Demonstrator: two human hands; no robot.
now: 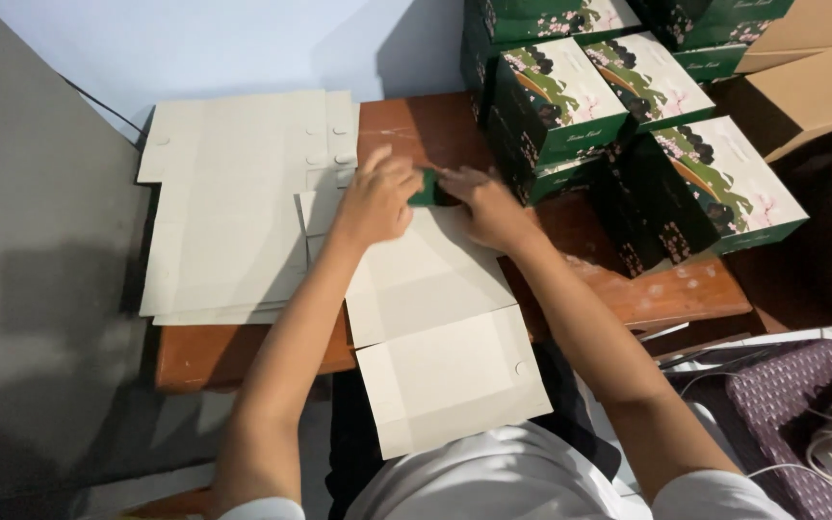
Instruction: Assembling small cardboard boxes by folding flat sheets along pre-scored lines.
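Note:
A flat, unfolded cardboard box blank (440, 327) lies grey side up on the wooden table (243, 351), hanging over the near edge toward me. My left hand (375, 197) and my right hand (479, 204) meet at its far end. Both pinch a small folded green flap (428, 188) of the blank between the fingers.
A stack of flat grey blanks (228, 202) lies on the left of the table. Several assembled dark green boxes with flower prints (628, 125) stand at the right and rear. Brown cartons (811, 77) are at the far right, and a purple woven seat (801, 404) with white cords is at the lower right.

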